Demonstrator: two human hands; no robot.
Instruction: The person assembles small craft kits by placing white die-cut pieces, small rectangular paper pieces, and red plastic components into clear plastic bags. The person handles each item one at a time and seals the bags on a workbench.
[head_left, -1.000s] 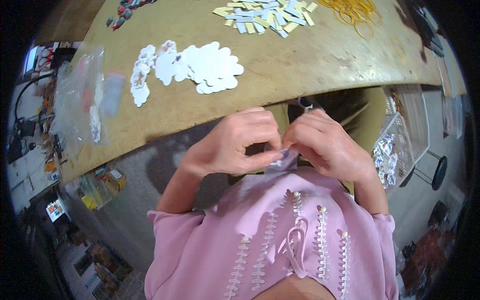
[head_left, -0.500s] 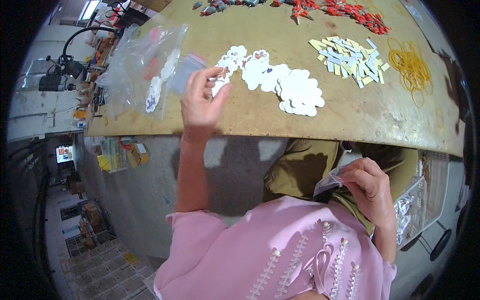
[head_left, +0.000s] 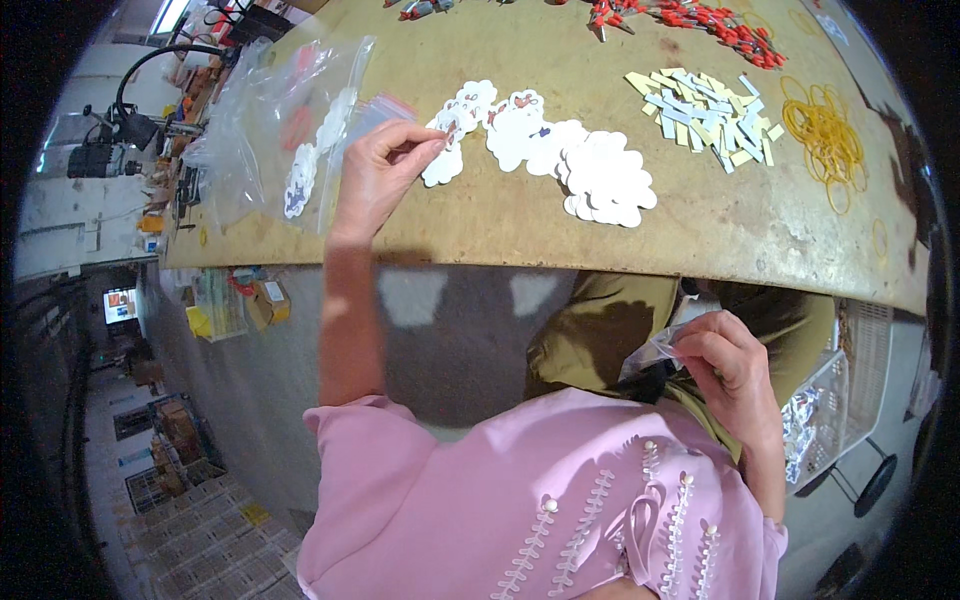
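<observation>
1. Above the left half of the table [head_left: 480, 228], the left hand [head_left: 378, 180] is holding thumb and forefinger nearly together at the scalloped picture cards [head_left: 478, 95] lying there; I cannot tell whether it is gripping one.
2. Below the table's near edge, the right hand [head_left: 728, 362] is pinching a small clear plastic bag [head_left: 650, 352] between closed thumb and fingers.
3. On the table's right half, yellow rubber bands [head_left: 828, 135] are lying beside narrow strips [head_left: 697, 110].
</observation>
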